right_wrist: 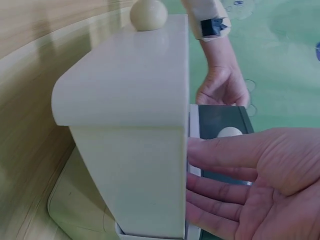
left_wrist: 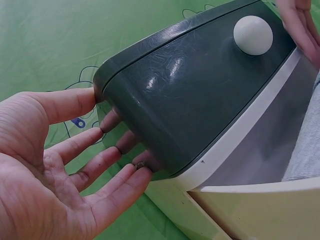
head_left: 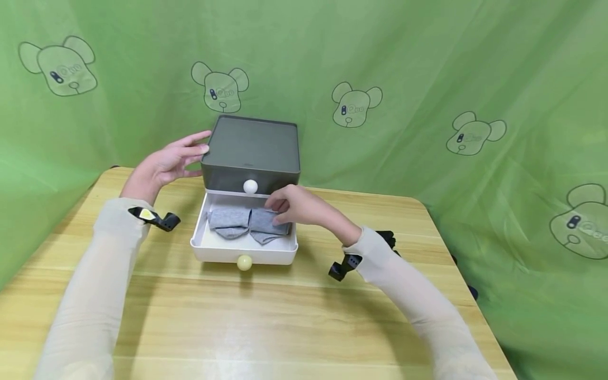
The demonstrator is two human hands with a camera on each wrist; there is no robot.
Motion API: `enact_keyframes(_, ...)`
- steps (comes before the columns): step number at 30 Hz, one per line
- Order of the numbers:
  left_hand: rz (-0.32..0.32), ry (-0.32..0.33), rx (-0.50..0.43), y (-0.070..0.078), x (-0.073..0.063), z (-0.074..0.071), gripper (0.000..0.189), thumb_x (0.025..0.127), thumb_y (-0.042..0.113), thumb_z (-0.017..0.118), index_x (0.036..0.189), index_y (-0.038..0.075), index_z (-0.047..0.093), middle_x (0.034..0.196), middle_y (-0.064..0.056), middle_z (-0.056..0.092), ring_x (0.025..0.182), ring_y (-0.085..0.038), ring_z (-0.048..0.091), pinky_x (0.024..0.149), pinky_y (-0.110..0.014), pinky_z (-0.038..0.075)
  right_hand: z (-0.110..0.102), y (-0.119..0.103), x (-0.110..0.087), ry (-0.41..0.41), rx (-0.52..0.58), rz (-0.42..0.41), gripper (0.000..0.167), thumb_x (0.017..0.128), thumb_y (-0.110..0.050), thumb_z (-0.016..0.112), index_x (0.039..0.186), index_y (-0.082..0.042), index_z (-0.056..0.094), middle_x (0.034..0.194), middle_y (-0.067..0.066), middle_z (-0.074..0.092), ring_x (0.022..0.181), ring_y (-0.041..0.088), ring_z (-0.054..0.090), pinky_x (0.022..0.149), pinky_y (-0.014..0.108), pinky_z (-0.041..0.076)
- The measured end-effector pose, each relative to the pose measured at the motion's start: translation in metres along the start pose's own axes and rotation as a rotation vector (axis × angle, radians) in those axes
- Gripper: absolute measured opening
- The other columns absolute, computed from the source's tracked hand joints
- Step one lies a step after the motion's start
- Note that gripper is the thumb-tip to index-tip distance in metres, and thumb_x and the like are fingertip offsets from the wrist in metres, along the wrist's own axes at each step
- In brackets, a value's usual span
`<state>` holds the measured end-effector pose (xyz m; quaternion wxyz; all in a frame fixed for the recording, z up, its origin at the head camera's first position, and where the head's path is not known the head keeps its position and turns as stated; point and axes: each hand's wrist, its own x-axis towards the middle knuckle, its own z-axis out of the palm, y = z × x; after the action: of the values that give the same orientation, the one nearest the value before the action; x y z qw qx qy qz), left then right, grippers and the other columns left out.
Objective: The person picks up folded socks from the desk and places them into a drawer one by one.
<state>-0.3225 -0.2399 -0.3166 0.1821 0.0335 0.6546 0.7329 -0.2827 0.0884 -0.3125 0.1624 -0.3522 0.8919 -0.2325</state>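
A small two-tier drawer box stands on the table, its upper drawer (head_left: 247, 182) dark grey-green with a white knob (head_left: 250, 186). Below it, the white lower drawer (head_left: 209, 253) is pulled out and holds two folded grey cloth bundles side by side, a left one (head_left: 229, 218) and a right one (head_left: 269, 221). My left hand (head_left: 173, 161) touches the upper drawer's left side with outstretched fingers, also seen in the left wrist view. Over the right bundle, my right hand (head_left: 296, 206) reaches into the lower drawer, thumb and fingers apart. In the right wrist view its fingertips are hidden behind the drawer wall.
The wooden table (head_left: 228, 327) extends in front and to both sides. Behind the box hangs a green curtain (head_left: 294, 53) with printed bear heads. A pale yellow knob (head_left: 244, 263) sticks out from the lower drawer's front. A black object (head_left: 387, 238) lies beyond my right wrist.
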Motion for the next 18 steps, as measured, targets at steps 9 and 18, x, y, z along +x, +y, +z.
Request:
enact_keyframes(9, -0.001, -0.002, -0.009, -0.001, 0.001, -0.001, 0.071, 0.105, 0.020, 0.056, 0.164, 0.032, 0.018, 0.173, -0.005, 0.007, 0.159, -0.028, 0.011, 0.128, -0.061, 0.012, -0.003, 0.001, -0.015, 0.094, 0.323, -0.173, 0.034, 0.086, 0.004, 0.076, 0.119, 0.006, 0.069, 0.118, 0.026, 0.072, 0.100, 0.027, 0.074, 0.088, 0.030, 0.063)
enact_keyframes(18, 0.001, 0.003, -0.008, -0.001, 0.001, -0.001, 0.070, 0.105, 0.019, 0.055, 0.163, 0.031, 0.018, 0.173, -0.006, 0.010, 0.158, -0.029, 0.014, 0.128, -0.061, 0.014, 0.021, -0.014, -0.039, -0.113, 0.667, -0.349, 0.036, 0.090, 0.007, 0.070, 0.125, 0.012, 0.063, 0.118, 0.029, 0.069, 0.104, 0.034, 0.071, 0.093, 0.038, 0.062)
